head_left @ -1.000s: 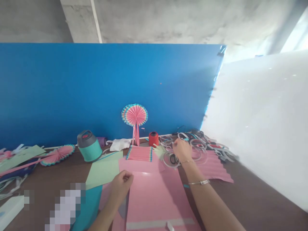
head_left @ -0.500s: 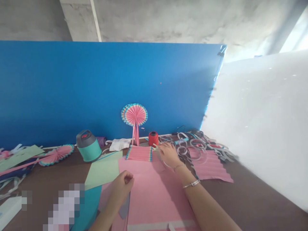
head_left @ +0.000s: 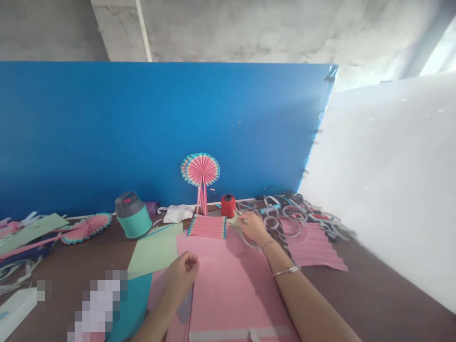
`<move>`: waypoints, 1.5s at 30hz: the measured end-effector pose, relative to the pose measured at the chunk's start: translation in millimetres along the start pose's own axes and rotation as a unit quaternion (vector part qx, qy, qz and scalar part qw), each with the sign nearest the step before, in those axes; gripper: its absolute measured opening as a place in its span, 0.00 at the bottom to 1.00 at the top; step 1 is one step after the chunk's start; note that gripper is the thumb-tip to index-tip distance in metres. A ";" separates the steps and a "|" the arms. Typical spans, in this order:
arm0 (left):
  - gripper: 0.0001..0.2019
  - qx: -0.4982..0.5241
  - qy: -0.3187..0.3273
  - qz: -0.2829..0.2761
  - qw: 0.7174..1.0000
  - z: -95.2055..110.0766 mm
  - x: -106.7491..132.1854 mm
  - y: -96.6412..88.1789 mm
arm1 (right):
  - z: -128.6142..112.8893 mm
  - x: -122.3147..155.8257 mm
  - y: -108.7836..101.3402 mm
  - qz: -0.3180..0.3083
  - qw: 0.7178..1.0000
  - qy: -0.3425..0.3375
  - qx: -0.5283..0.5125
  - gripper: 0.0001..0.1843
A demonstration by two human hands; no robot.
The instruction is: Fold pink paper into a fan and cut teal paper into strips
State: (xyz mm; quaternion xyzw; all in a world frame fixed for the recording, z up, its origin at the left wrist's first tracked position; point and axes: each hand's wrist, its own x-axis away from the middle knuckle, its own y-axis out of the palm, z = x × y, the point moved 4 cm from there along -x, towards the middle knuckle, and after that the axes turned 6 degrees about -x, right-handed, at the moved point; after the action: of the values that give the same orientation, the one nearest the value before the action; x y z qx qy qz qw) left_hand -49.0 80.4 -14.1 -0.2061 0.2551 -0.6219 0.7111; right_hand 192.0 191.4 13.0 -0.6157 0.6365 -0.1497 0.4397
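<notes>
My right hand (head_left: 253, 229) reaches to the back of the pink paper sheets (head_left: 231, 289), fingers pinched together beside pale yellow paper strips (head_left: 233, 220). What lies between these fingertips is too small to make out. Just left of it rests a pleated pink paper piece (head_left: 207, 227) with striped ends, and behind stands a red spool of thread (head_left: 228, 205). My left hand (head_left: 184, 270) lies at the left edge of the pink sheets, loosely closed, with nothing visible in it. A grey flat piece (head_left: 185, 306) shows partly under that wrist.
A round pleated fan (head_left: 201, 170) stands against the blue partition (head_left: 107, 123). On the left are a teal-and-grey container (head_left: 134, 218), green paper (head_left: 155, 251), and another fan (head_left: 87, 228). Coiled white strips (head_left: 288, 221) and a wavy pink sheet (head_left: 317, 249) lie right.
My right hand has drawn its fingers in from a spread reach to a pinch by the pale strips. My left hand stays in place. The view has shifted slightly.
</notes>
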 end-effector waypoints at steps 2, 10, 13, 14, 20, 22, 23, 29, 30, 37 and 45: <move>0.05 0.013 -0.005 0.000 1.000 -0.4 -0.3 0.1 | -0.5 -2.8 -8.8 0.022 0.999 0.005 -0.037 0.11; 0.11 0.005 -0.013 -0.019 1.000 -8.5 -0.9 5.0 | 1.7 -9.5 -34.1 0.097 0.977 0.045 -0.185 0.17; 0.11 -0.003 0.002 -0.027 1.000 -9.9 -0.4 7.5 | 0.8 -9.8 -33.3 0.079 0.969 0.060 -0.227 0.18; 0.11 -0.008 0.004 -0.030 1.000 -9.8 -0.1 8.0 | -0.1 -9.6 -30.7 0.059 0.967 0.063 -0.238 0.18; 0.10 -0.036 -0.007 -0.050 0.998 -4.8 1.9 6.1 | 0.9 -6.9 -3.6 -0.079 0.972 0.082 -0.207 0.20; 0.10 -0.044 -0.010 -0.057 0.997 -3.6 2.3 5.8 | 3.9 -6.5 1.8 -0.091 0.976 0.079 -0.179 0.21; 0.10 -0.046 -0.010 -0.058 0.997 -3.3 2.4 6.0 | 5.2 -6.1 3.3 -0.098 0.979 0.075 -0.161 0.21; 0.11 -0.056 0.000 -0.053 0.997 -5.0 2.1 8.4 | 2.8 -0.1 -1.1 -0.116 0.992 0.056 -0.012 0.20; 0.11 -0.057 0.001 -0.051 0.997 -4.6 2.2 8.3 | 0.7 0.9 -2.2 -0.120 0.991 0.058 0.012 0.20; 0.14 -0.049 -0.020 -0.025 0.998 7.1 4.0 -10.0 | -3.1 4.5 -20.4 -0.145 0.965 0.147 0.160 0.16; 0.13 -0.212 -0.066 -0.006 0.975 1.6 -3.1 -32.9 | -1.2 12.5 -37.3 -0.211 0.924 0.225 0.228 0.23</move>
State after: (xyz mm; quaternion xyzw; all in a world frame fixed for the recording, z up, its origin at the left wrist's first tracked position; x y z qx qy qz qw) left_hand -73.9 78.8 7.5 -0.3937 0.3327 -0.5428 0.6631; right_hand 217.3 172.2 36.2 -0.5690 0.5228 -0.5146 0.3716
